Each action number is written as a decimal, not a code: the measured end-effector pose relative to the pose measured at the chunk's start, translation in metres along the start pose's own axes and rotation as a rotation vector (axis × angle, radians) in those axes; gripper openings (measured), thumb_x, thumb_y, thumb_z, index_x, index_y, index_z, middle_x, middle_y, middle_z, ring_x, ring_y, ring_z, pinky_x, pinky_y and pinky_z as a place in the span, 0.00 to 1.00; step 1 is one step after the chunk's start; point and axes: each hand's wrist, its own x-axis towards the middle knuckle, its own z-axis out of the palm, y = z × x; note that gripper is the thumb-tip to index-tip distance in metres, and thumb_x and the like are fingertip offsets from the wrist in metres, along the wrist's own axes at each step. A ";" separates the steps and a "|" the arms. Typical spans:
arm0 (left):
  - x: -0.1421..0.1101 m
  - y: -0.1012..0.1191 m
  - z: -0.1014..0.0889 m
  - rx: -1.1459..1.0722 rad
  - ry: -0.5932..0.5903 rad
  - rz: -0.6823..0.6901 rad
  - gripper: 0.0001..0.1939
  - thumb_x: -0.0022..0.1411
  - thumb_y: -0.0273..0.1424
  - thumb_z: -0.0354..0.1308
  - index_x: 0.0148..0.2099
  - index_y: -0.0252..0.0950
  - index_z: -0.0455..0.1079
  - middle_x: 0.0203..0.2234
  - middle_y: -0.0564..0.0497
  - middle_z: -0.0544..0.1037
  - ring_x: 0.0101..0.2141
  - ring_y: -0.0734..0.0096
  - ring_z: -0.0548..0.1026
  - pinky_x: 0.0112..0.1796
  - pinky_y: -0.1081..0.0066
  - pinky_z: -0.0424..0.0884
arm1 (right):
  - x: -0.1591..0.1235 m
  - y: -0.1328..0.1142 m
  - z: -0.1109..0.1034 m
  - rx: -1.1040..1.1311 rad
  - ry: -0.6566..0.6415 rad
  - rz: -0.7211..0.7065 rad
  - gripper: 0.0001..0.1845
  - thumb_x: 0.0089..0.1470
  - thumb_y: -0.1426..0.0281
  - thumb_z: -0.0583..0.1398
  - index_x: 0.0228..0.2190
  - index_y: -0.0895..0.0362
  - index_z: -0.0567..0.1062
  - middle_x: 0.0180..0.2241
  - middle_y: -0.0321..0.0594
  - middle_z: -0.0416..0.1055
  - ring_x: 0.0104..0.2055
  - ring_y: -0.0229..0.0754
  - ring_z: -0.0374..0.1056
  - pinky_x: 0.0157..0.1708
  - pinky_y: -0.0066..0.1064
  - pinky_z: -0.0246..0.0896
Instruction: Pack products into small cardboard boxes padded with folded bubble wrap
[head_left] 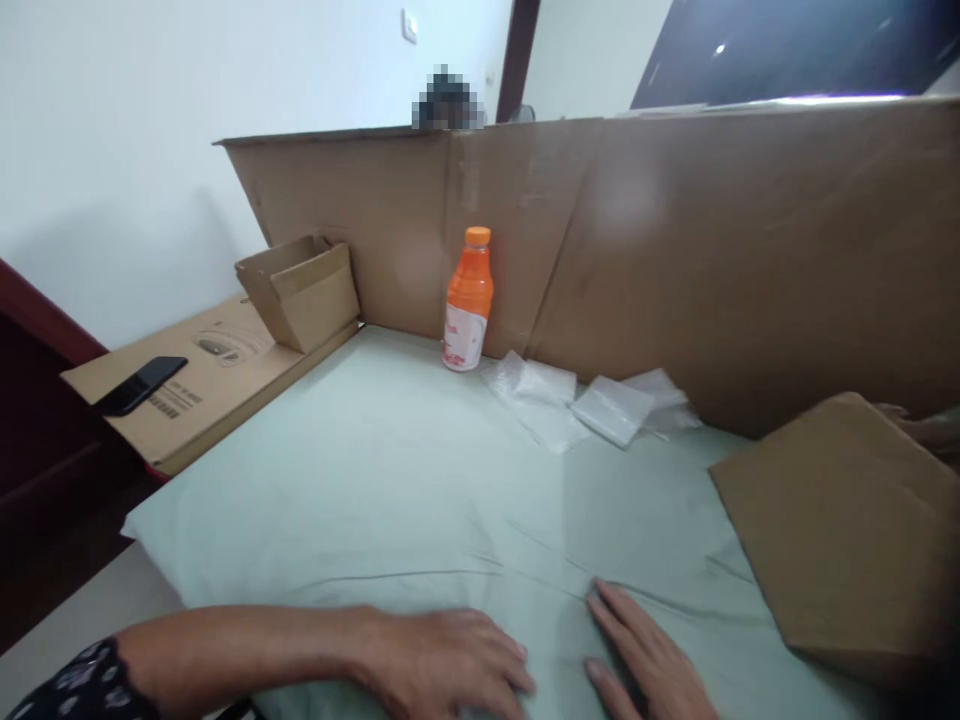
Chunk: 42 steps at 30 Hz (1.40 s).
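My left hand [446, 660] rests palm down on the pale green cloth [360, 480] at the near edge, fingers stretched toward the right. To its right my right hand [649, 660] lies on the same cloth, fingers apart and pointing forward; its lower part is cut off by the frame. Neither hand shows anything held. Farther back stand an orange bottle [469, 300] with an orange cap and a white label, upright, and beside it two clear plastic bags with white contents, the left bag [544, 390] and the right bag [619, 408], lying flat.
A tall cardboard panel [720, 260] closes off the back. At left, a flat cardboard box [225, 370] carries a black phone [142, 385] and a small open carton [315, 300]. A brown cardboard box [847, 530] stands at right. Part of a person's head [448, 100] shows behind the panel.
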 end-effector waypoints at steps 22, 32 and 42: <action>-0.167 -0.175 -0.344 0.784 1.132 -1.071 0.20 0.67 0.39 0.59 0.57 0.34 0.68 0.53 0.44 0.73 0.49 0.57 0.75 0.48 0.53 0.75 | 0.205 -0.165 0.083 0.575 -0.333 -0.374 0.17 0.59 0.71 0.57 0.49 0.56 0.74 0.60 0.46 0.69 0.65 0.49 0.59 0.64 0.45 0.53; -0.155 -0.081 -0.236 0.650 1.065 -0.890 0.10 0.62 0.37 0.55 0.35 0.39 0.76 0.32 0.50 0.80 0.48 0.51 0.77 0.60 0.47 0.64 | 0.205 -0.166 0.088 0.536 -0.325 -0.391 0.10 0.58 0.71 0.59 0.42 0.57 0.76 0.55 0.45 0.72 0.60 0.48 0.62 0.60 0.41 0.55; -0.152 0.035 -0.135 0.665 1.072 -0.641 0.14 0.58 0.29 0.62 0.48 0.47 0.75 0.43 0.51 0.81 0.51 0.54 0.78 0.62 0.47 0.64 | 0.185 -0.181 0.076 0.304 -0.297 -0.582 0.10 0.60 0.68 0.59 0.41 0.59 0.76 0.58 0.46 0.70 0.59 0.49 0.62 0.57 0.41 0.57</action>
